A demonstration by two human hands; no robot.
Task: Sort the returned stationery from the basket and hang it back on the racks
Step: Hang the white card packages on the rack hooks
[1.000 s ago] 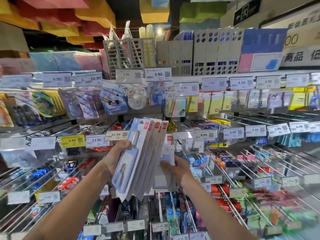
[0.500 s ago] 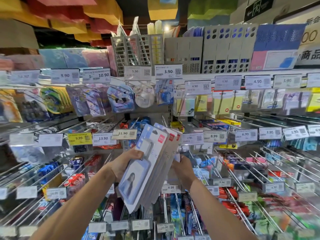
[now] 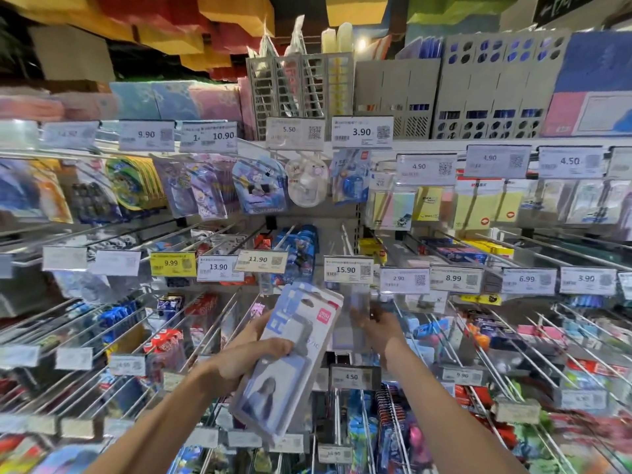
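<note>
left hand (image 3: 244, 366) grips tilted pack (image 3: 273, 400) | right hand (image 3: 376, 328) blurred, off its edge

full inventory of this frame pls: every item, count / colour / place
badge-holder packs: stack, count unclear, pale blue-grey with red logo, centre foreground
peg hooks: many, bare metal, every row, hung with blurred packs
price tags: many, white, along the rail fronts
yellow price tag: one, yellow, 9.99, middle row left
sticky-note packs: several, yellow, upper row right
mesh holders: a few, pale grey, top shelf centre
file boxes: several, grey, top shelf right
left hand: grips the stack of packs
right hand: blurred, raised at the hooks below the 15.90 tag; grip unclear
</note>
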